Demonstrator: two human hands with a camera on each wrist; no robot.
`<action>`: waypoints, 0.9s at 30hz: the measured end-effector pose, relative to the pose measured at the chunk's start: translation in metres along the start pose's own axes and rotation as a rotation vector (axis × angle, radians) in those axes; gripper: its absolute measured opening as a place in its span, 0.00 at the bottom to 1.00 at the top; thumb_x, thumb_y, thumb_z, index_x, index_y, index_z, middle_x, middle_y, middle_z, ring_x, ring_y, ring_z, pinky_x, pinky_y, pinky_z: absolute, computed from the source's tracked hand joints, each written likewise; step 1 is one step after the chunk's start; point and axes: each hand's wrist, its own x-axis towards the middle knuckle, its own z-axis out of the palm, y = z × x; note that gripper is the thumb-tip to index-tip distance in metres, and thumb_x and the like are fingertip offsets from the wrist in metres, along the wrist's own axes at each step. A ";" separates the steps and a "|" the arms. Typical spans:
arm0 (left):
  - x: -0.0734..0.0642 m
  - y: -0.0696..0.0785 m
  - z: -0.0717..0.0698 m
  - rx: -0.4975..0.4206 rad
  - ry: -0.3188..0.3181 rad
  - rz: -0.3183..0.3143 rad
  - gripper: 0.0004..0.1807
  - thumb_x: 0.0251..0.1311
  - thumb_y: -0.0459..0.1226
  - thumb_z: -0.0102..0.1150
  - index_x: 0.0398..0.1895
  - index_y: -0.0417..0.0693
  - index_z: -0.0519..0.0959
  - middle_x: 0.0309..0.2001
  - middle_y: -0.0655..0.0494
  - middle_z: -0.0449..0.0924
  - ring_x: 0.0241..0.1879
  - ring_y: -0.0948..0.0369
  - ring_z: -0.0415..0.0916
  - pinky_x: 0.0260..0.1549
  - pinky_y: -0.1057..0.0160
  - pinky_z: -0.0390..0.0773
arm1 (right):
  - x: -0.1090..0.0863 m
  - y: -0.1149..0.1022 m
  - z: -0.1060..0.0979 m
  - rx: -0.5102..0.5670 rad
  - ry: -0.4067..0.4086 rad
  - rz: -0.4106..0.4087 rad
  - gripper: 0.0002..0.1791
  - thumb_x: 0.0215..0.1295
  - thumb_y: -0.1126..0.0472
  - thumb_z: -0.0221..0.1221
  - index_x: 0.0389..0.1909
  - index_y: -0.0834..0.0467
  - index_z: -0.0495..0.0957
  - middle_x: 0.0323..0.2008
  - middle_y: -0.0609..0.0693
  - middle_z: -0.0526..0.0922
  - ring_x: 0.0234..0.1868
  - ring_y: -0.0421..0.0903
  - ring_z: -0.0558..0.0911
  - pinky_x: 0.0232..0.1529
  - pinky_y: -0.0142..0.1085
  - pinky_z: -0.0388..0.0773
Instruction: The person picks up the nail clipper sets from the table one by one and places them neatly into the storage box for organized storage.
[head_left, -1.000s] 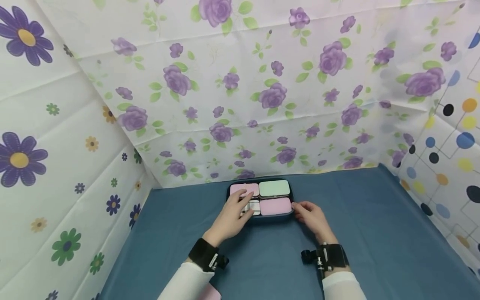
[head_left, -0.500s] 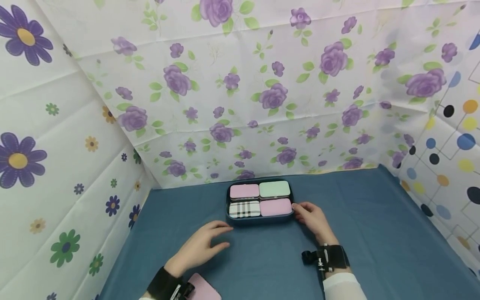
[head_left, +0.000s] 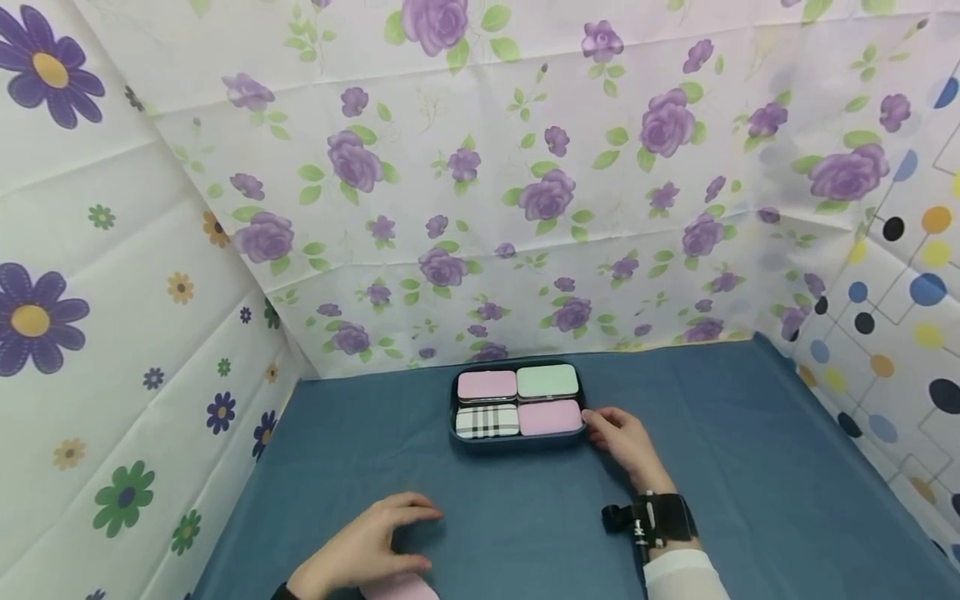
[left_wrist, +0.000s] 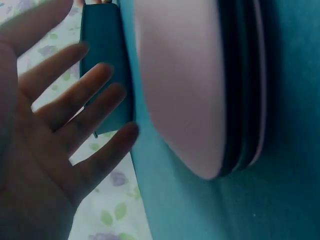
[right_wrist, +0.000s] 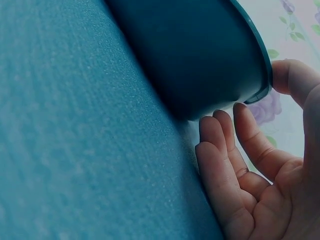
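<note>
A dark blue open box [head_left: 517, 446] stands near the back of the table, holding a pink case [head_left: 487, 384], a mint green case [head_left: 547, 381], a plaid case [head_left: 487, 422] and a second pink case [head_left: 550, 417]. My right hand [head_left: 624, 446] holds its right front corner. In the right wrist view the thumb [right_wrist: 290, 77] is at the rim and the other fingers lie by the outer wall. At the front left my left hand [head_left: 371, 537], fingers spread, hovers beside a loose pink case [left_wrist: 182, 85] with a dark band round its side; the head view cuts this case off.
Blue cloth [head_left: 525, 517] covers the table. Floral sheets hang as walls at the back [head_left: 480, 208] and left [head_left: 150, 333], with a dotted sheet [head_left: 900, 333] on the right.
My left hand has left the plaid case in the box and drawn back toward the front left, above the loose pink case. My right hand stays at the box's corner.
</note>
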 end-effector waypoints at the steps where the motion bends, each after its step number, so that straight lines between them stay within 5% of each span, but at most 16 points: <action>1: -0.002 0.001 0.000 -0.002 -0.023 0.006 0.30 0.66 0.51 0.75 0.68 0.51 0.82 0.63 0.61 0.78 0.62 0.59 0.78 0.57 0.56 0.81 | 0.000 0.001 0.000 0.003 0.002 0.001 0.27 0.73 0.42 0.68 0.52 0.64 0.84 0.46 0.56 0.86 0.43 0.46 0.85 0.47 0.36 0.83; 4: -0.005 0.004 0.001 0.026 -0.065 0.035 0.36 0.62 0.54 0.77 0.71 0.52 0.81 0.65 0.58 0.76 0.64 0.58 0.75 0.58 0.55 0.80 | 0.001 0.001 -0.001 0.003 0.000 0.000 0.28 0.73 0.40 0.67 0.53 0.63 0.84 0.46 0.56 0.86 0.44 0.47 0.85 0.47 0.37 0.83; 10: -0.011 0.008 0.004 0.018 -0.236 -0.043 0.41 0.61 0.60 0.76 0.77 0.64 0.75 0.74 0.56 0.70 0.72 0.53 0.67 0.65 0.50 0.75 | 0.002 0.002 -0.001 -0.005 -0.002 -0.002 0.28 0.74 0.40 0.67 0.53 0.63 0.84 0.47 0.56 0.86 0.44 0.47 0.85 0.48 0.37 0.83; 15: -0.016 0.010 0.010 0.006 -0.368 0.025 0.37 0.71 0.56 0.68 0.81 0.66 0.69 0.80 0.54 0.62 0.78 0.52 0.61 0.66 0.50 0.74 | 0.001 0.002 -0.002 -0.013 -0.009 0.007 0.28 0.74 0.40 0.66 0.54 0.63 0.83 0.47 0.56 0.86 0.44 0.47 0.85 0.48 0.37 0.83; 20: -0.022 0.009 0.012 0.034 -0.355 -0.002 0.36 0.70 0.60 0.67 0.79 0.71 0.71 0.82 0.58 0.59 0.80 0.50 0.58 0.67 0.46 0.73 | 0.002 0.001 -0.002 -0.009 -0.009 0.020 0.29 0.74 0.39 0.67 0.54 0.63 0.83 0.47 0.56 0.86 0.44 0.47 0.86 0.48 0.38 0.83; 27: -0.028 0.011 0.009 0.045 -0.291 -0.142 0.34 0.63 0.65 0.71 0.73 0.78 0.76 0.82 0.60 0.60 0.81 0.41 0.55 0.66 0.30 0.67 | 0.001 0.002 -0.002 -0.013 -0.015 0.013 0.31 0.73 0.38 0.66 0.55 0.63 0.83 0.48 0.56 0.86 0.45 0.47 0.85 0.50 0.39 0.83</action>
